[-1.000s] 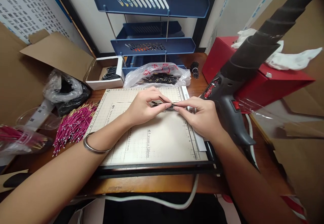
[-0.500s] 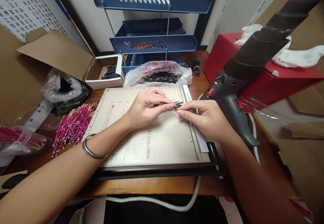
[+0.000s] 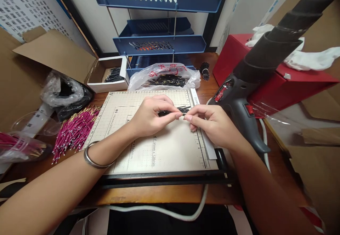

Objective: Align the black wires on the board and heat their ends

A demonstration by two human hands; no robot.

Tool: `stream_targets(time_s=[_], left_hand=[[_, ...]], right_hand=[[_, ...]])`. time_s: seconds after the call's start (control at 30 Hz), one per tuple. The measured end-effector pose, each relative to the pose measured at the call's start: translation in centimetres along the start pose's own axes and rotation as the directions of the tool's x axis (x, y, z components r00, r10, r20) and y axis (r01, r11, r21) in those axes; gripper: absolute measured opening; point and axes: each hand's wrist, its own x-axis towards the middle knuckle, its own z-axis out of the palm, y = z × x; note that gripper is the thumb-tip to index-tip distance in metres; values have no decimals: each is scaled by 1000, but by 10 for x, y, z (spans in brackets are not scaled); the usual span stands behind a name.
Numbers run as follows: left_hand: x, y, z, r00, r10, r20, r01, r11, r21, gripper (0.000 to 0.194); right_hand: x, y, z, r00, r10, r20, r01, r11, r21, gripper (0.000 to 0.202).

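Observation:
Both my hands meet above the cream paper-cutter board (image 3: 170, 150), thumbs and forefingers pinched almost tip to tip. My left hand (image 3: 155, 116) is closed on a thin black wire, mostly hidden by the fingers, with a tiny end showing between the two hands. My right hand (image 3: 209, 121) is pinched at that end, its other fingers curled beneath. Just behind the fingertips, several short black wires (image 3: 183, 108) lie on the board, partly covered by my left hand. A metal bangle (image 3: 91, 158) circles my left wrist.
Magenta wires (image 3: 75, 130) are heaped left of the board. A plastic bag (image 3: 138, 79) of black wires and a white box (image 3: 106, 86) stand behind it, below a blue rack (image 3: 159, 45). A grey heat-gun-like tool (image 3: 239, 104) and red box (image 3: 231, 54) are at right.
My right hand's fingers have shifted slightly and curled more beneath the thumb. Both hands stay pinched close together. The whole view has moved slightly.

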Motion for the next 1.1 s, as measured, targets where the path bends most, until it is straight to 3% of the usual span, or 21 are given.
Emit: stream_targets(time_s=[0.17, 0.4, 0.57, 0.77, 1.1], left_hand=[[2, -1, 2, 998, 39, -40, -37, 998, 57, 15], [3, -6, -1, 981, 191, 20, -192, 969, 158, 12], [1, -8, -1, 980, 197, 37, -200, 958, 205, 12], [1, -5, 2, 973, 228, 43, -232, 957, 176, 11], [0, -4, 1, 988, 150, 47, -157, 961, 227, 11]], right_hand=[[0, -1, 2, 999, -23, -32, 22, 999, -39, 20], [0, -1, 2, 996, -88, 9, 88, 988, -127, 19], [0, 1, 1, 993, -116, 7, 114, 957, -267, 18], [0, 1, -2, 986, -165, -2, 158, 951, -266, 18], [0, 7, 0, 981, -192, -39, 163, 912, -377, 18]])
